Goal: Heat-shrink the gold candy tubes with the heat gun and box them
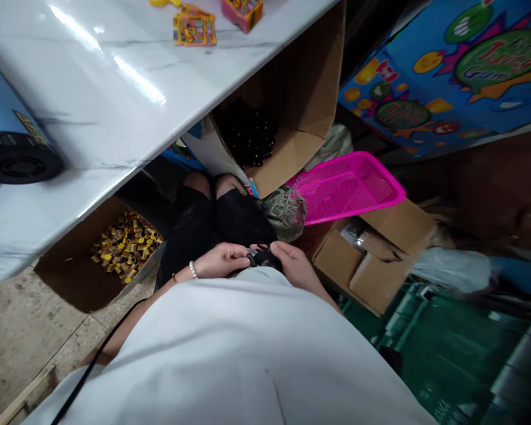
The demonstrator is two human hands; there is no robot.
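While both hands meet over the lap, just past the front of the white shirt [248, 342], a small black item [263, 257] sits between them. Thumb and fingers of the left hand [221, 260] pinch its left side, and the right hand [292, 262] has a similar grip on its right; any marking on the item is too small to tell.

The clearest writing is on the blue carton [411, 88] at upper right: "Juicy Gum" in a large green oval, with a smaller word above it that is hard to make out. A smaller oval on the same carton carries similar, blurred lettering. Pale letters on the green crate [460, 342] at lower right are likewise too blurred to read with confidence.

On the bench [115, 118], the blue container [9, 112] with a black end bears a yellow-lettered label, cut by the angle, and the orange packets [194, 29] have print too fine to read. Black pieces [250, 136] fill an open cardboard box [310, 71] beyond the knees, beside a pink basket [398, 192].
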